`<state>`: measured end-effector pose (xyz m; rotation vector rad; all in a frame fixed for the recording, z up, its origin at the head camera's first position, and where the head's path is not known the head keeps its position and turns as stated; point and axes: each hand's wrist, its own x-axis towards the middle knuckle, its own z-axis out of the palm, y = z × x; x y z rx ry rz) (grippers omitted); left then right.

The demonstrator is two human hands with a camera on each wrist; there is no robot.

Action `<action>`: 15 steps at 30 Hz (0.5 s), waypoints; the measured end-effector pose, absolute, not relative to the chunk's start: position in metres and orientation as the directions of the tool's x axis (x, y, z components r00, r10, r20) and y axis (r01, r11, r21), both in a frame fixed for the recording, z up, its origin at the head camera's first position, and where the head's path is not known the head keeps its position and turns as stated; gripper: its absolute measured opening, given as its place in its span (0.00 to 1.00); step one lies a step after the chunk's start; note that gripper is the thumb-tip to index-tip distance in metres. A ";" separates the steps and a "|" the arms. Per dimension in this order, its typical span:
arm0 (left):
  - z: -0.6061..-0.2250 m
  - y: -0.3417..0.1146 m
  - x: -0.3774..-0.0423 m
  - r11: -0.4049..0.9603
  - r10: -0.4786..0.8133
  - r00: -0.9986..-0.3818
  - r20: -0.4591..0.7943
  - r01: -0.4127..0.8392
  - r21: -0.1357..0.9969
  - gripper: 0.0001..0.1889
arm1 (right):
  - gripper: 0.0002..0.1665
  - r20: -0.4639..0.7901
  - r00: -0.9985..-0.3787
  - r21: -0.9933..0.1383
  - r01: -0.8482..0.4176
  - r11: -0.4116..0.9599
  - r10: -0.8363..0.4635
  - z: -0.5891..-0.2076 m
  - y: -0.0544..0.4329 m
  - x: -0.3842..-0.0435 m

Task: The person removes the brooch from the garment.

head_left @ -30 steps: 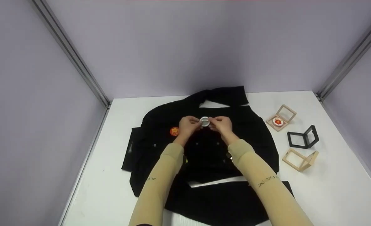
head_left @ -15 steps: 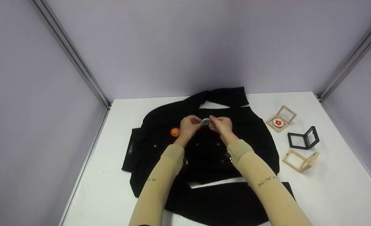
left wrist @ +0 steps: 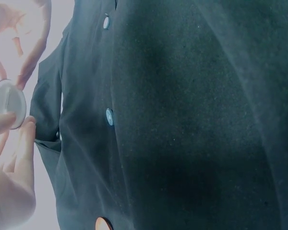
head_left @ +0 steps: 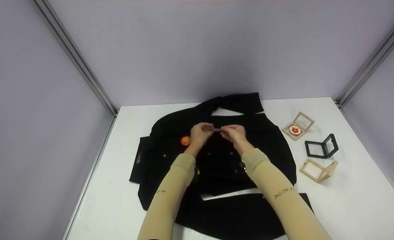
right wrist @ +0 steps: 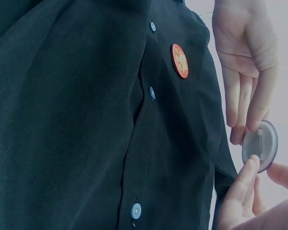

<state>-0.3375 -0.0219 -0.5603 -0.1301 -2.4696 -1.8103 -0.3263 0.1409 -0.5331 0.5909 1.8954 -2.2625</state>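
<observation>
Over a black buttoned shirt (head_left: 250, 128), both hands hold a round pin-back badge (head_left: 216, 129), seen nearly edge-on in the head view. My left hand (head_left: 200, 134) pinches its left edge, and my right hand (head_left: 234, 134) pinches the right. In the right wrist view the pale back of the badge (right wrist: 253, 143) shows a thin metal pin across it; whether the pin is fastened I cannot tell. Its front face is hidden. An orange badge with a star-like design (head_left: 185, 140) sits on the shirt, just left of my left hand.
On the right of the white table (head_left: 360, 186) stand three small open frames: a wooden one (head_left: 304, 120) with a red-and-white flower badge (head_left: 295, 130) in it, a black one (head_left: 324, 148), and a light wooden one (head_left: 318, 170). Walls rise behind and at both sides.
The badge has tipped between the fingers, from showing its round back to lying nearly edge-on in the head view. Both hands stay in almost the same place.
</observation>
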 end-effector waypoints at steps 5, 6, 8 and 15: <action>-0.562 -0.021 -0.337 0.289 0.007 -0.995 0.095 0.092 0.953 0.15 | 0.14 -0.378 -0.915 -0.913 0.342 -0.224 0.142 -0.535 0.141 -0.325; -0.563 -0.021 -0.337 0.295 0.002 -0.996 0.092 0.089 0.951 0.15 | 0.16 -0.375 -0.916 -0.913 0.339 -0.227 0.139 -0.535 0.141 -0.325; -0.563 -0.021 -0.337 0.306 -0.007 -0.996 0.089 0.082 0.949 0.15 | 0.18 -0.373 -0.918 -0.913 0.336 -0.231 0.138 -0.536 0.141 -0.325; -0.563 -0.019 -0.336 0.294 -0.024 -0.999 0.031 0.022 0.955 0.14 | 0.17 -0.387 -0.909 -0.909 0.348 -0.231 0.155 -0.537 0.142 -0.325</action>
